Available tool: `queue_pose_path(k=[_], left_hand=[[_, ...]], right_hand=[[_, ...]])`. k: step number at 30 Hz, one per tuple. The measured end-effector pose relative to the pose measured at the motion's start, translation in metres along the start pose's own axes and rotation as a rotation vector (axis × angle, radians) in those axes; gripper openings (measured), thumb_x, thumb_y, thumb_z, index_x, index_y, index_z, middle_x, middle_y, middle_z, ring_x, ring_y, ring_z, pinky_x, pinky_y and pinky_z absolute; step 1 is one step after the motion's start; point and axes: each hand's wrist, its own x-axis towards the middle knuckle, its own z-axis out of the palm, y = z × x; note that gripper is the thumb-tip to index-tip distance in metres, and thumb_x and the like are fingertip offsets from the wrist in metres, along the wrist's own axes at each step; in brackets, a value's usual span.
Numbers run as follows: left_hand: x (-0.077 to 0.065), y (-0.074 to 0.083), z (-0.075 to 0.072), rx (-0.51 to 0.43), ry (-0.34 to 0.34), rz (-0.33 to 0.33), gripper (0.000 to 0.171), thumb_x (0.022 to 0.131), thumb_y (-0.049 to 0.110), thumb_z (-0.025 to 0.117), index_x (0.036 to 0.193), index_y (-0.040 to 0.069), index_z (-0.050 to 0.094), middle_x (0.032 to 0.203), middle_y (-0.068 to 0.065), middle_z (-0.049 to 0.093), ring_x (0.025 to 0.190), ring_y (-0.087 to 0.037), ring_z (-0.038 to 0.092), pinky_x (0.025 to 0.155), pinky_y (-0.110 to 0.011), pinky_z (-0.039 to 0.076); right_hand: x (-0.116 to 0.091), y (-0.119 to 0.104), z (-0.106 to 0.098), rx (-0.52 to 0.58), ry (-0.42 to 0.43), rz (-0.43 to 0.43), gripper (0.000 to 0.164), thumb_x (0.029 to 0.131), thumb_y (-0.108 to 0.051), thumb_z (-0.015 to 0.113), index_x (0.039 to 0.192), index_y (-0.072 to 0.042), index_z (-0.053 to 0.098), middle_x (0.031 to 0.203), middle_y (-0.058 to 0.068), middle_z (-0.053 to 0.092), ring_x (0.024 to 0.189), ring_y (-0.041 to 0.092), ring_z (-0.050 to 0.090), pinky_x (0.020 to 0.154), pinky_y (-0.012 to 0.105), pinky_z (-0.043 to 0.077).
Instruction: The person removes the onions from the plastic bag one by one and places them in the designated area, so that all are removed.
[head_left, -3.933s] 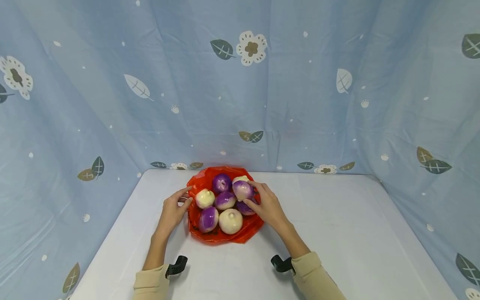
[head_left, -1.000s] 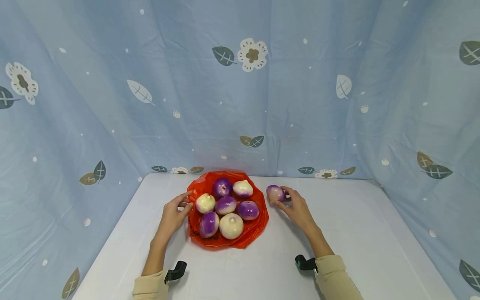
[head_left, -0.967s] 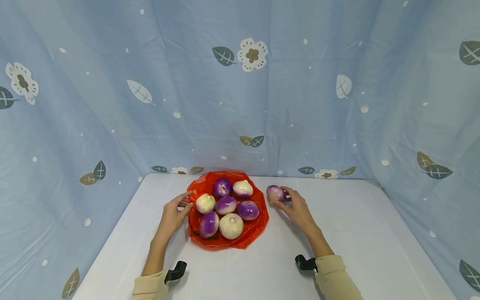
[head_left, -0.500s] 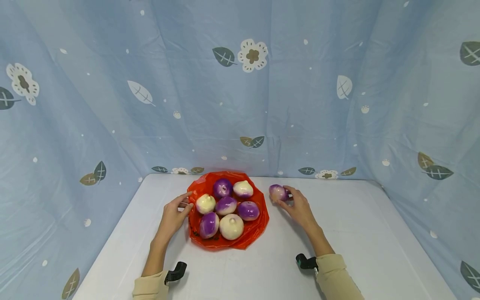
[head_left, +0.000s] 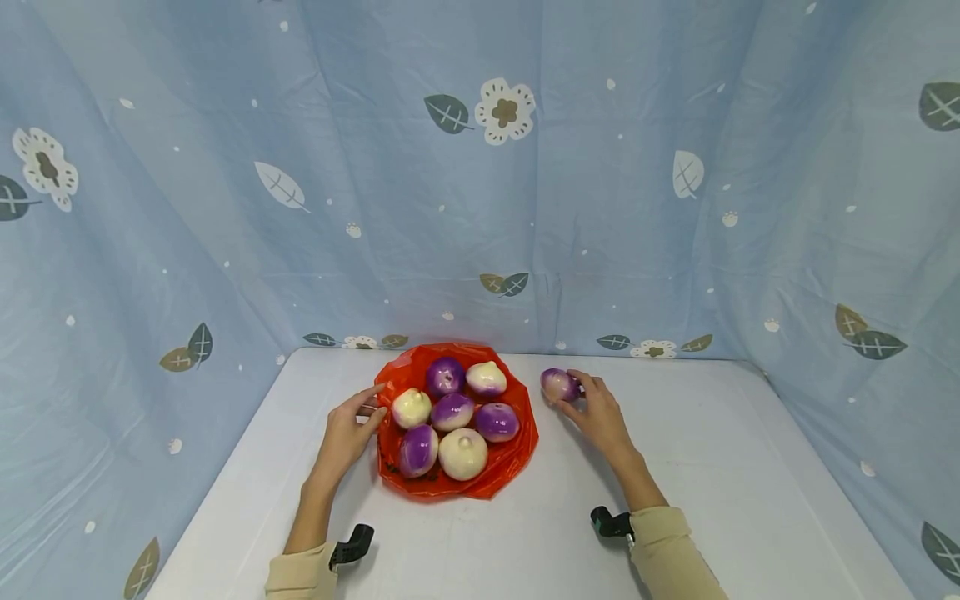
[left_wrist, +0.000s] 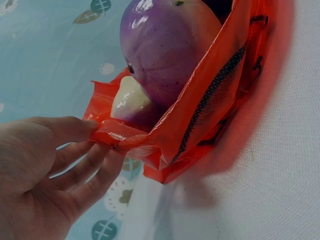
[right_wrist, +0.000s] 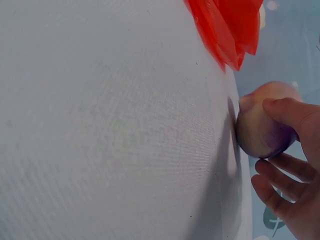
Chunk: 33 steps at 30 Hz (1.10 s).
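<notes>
In the head view, a red plastic bag (head_left: 512, 468) stands with its mouth spread wide, holding several glossy purple-and-white turnips (head_left: 462, 454). My left hand (head_left: 343, 435) pinches the bag's left rim between thumb and fingers; the left wrist view shows the gathered plastic at the fingertips, beside a large purple turnip (left_wrist: 165, 47). To the right of the bag, my right hand (head_left: 603, 421) holds a single turnip (head_left: 557, 384) between thumb and fingers. Seen from the right wrist, this turnip (right_wrist: 262, 125) sits right at the white tabletop, its purple side toward the palm.
A white table (head_left: 720, 483) spreads under both hands. Behind and at both sides hangs a blue curtain (head_left: 615, 208) with leaf and flower prints. Black wrist-worn devices (head_left: 354, 543) jut from the beige sleeves (head_left: 300, 573).
Since the first frame, my right hand has carried a turnip out of the bag to the table on its right. In the last second it shifted slightly right. The left hand stays at the rim.
</notes>
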Motion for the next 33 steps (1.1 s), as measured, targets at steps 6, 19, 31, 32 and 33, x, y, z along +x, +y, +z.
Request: queue_pose_path(k=[6,19,31,32,33], left_hand=[[0.0005,0.0000,0.0009,-0.002,-0.001,-0.001,0.043,0.091,0.011,0.068,0.134,0.012,0.060,0.103,-0.013,0.071,0.093,-0.026,0.069,0.073,-0.028,0.060],[0.0006,0.0008,0.0009,0.000,0.005,0.011,0.042,0.092,0.010,0.067,0.133,0.010,0.060,0.103,-0.013,0.072,0.091,-0.027,0.069,0.073,-0.028,0.060],[-0.0004,0.0005,0.0012,-0.013,0.003,0.001,0.042,0.091,0.009,0.068,0.133,0.011,0.061,0.102,-0.014,0.072,0.090,-0.028,0.069,0.069,-0.025,0.059],[-0.0005,0.0007,0.0012,-0.011,0.003,-0.001,0.042,0.091,0.010,0.068,0.133,0.011,0.061,0.102,-0.014,0.072,0.091,-0.028,0.069,0.069,-0.025,0.059],[-0.0006,0.0008,0.0011,-0.011,0.002,-0.003,0.043,0.091,0.010,0.068,0.133,0.011,0.061,0.103,-0.014,0.071,0.091,-0.028,0.069,0.069,-0.025,0.059]], right_hand=[[0.0009,-0.0009,0.0005,-0.048,0.009,-0.003,0.062,0.081,-0.024,0.081,0.135,-0.010,0.053,0.124,0.025,0.058,0.108,0.038,0.063,0.094,0.057,0.051],[-0.0034,-0.0064,0.0005,-0.077,0.011,-0.029,0.058,0.082,-0.025,0.080,0.133,-0.011,0.056,0.124,0.025,0.057,0.108,0.038,0.062,0.092,0.057,0.052],[-0.0053,-0.0040,-0.0001,-0.078,0.028,-0.054,0.059,0.081,-0.023,0.080,0.133,-0.009,0.056,0.122,0.023,0.058,0.101,0.034,0.063,0.087,0.054,0.054],[-0.0053,-0.0040,0.0000,-0.077,0.023,-0.049,0.059,0.081,-0.023,0.080,0.133,-0.010,0.056,0.122,0.023,0.058,0.101,0.034,0.063,0.087,0.054,0.054],[-0.0054,-0.0041,0.0001,-0.075,0.018,-0.044,0.059,0.082,-0.023,0.080,0.133,-0.010,0.055,0.123,0.023,0.058,0.102,0.034,0.063,0.087,0.054,0.055]])
